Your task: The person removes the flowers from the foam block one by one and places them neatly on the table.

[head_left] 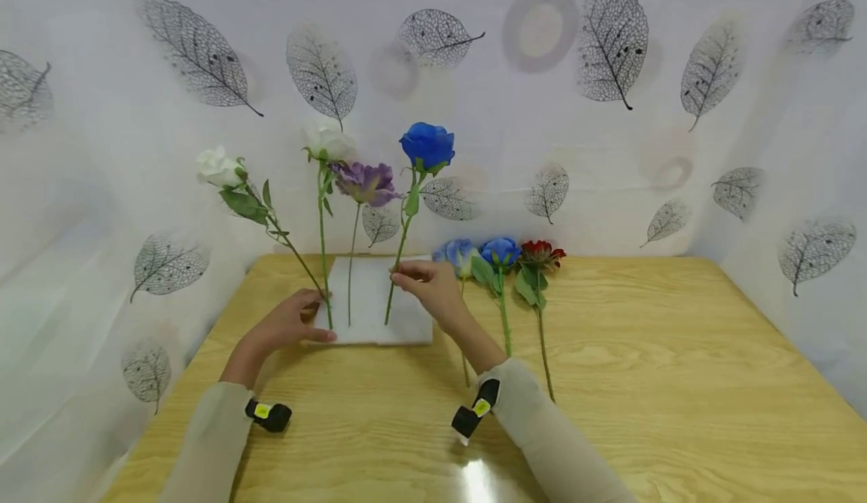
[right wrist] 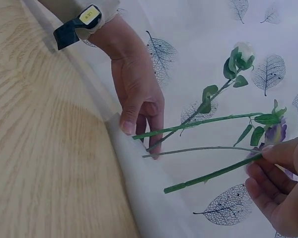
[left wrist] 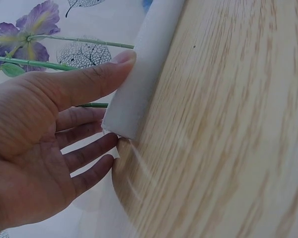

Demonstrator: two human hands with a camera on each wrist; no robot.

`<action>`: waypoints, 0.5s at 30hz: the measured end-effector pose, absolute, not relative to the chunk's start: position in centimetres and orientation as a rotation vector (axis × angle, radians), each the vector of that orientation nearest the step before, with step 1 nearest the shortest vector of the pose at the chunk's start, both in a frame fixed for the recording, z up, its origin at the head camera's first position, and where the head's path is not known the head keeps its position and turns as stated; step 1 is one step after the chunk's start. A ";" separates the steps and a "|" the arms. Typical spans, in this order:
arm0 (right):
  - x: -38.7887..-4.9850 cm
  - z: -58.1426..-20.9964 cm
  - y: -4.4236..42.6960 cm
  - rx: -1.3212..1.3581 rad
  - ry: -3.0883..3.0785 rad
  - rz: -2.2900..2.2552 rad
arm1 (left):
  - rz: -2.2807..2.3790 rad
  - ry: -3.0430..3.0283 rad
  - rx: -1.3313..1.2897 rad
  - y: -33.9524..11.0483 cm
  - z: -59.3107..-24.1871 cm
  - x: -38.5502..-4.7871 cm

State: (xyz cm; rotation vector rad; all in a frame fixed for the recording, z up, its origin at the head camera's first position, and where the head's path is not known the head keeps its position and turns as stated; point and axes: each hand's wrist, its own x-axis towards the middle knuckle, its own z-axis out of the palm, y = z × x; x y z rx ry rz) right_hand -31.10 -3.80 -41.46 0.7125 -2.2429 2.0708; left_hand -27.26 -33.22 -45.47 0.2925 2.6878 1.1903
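Note:
The left hand (head_left: 281, 326) (left wrist: 39, 129) grips the left end of a white foam block (head_left: 415, 324) (left wrist: 146, 69), thumb along its front edge and fingers at its side. A blue rose (head_left: 428, 145) stands over the block's right part, tilted slightly right; the right hand (head_left: 436, 292) (right wrist: 285, 186) pinches its green stem (right wrist: 208, 177), whose lower end meets the block. Left of it, a purple flower (head_left: 368, 184) (left wrist: 32, 38) and a white rose (head_left: 330, 144) stand upright on the block. Another white rose (head_left: 220, 168) (right wrist: 244, 53) leans far left.
Right of the block a pale blue flower (head_left: 457, 256), a blue flower (head_left: 500, 251) and a red flower (head_left: 542, 254) lie side by side on the wooden table (head_left: 650, 367). A leaf-patterned white curtain (head_left: 488, 111) hangs behind.

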 end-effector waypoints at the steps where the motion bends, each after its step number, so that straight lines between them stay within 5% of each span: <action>1: -31.2 -41.4 -3.7 0.716 -2.253 2.068 | 1.187 2.690 0.295 -33.3 -45.4 -27.2; 15: -31.1 -38.0 -1.0 0.750 -2.379 2.031 | 1.181 2.684 0.307 -33.0 -45.0 -27.1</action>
